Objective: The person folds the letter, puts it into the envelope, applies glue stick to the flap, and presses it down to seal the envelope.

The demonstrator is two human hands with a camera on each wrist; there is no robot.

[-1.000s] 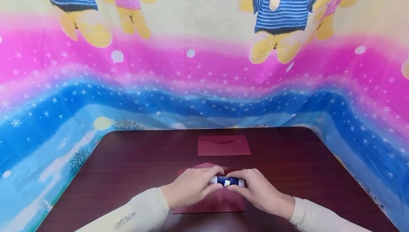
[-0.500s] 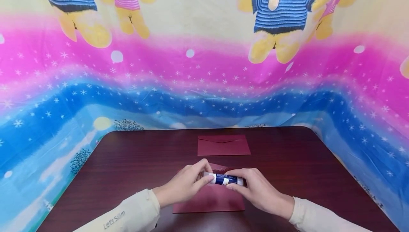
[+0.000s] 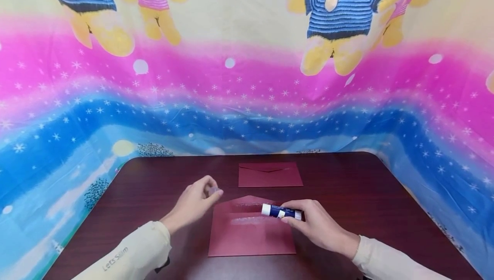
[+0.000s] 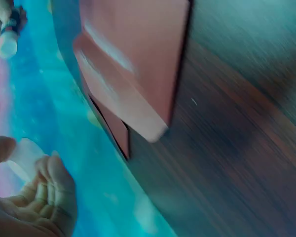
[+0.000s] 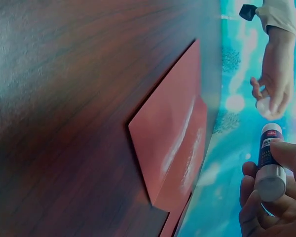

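My right hand (image 3: 322,226) holds a dark blue glue stick (image 3: 275,212) with white ends, fingers and thumb around its base. The stick lies nearly level above the right part of a dark red envelope (image 3: 251,241). That envelope lies with its flap (image 3: 247,201) opened away from me. White glue streaks (image 3: 251,220) run across its body, and another streak marks the flap. Off to the left, above the table, my left hand (image 3: 193,203) pinches a small translucent cap (image 4: 27,158) between thumb and fingers.
A second dark red envelope (image 3: 270,178), its flap folded down, lies farther back on the dark wooden table (image 3: 166,181). A printed curtain (image 3: 239,87) with bears and snowflakes hangs around the table's back and sides.
My left hand has pulled the cap off the glue stick and moved left and away with it. The right hand keeps the stick, its bare white end now showing.
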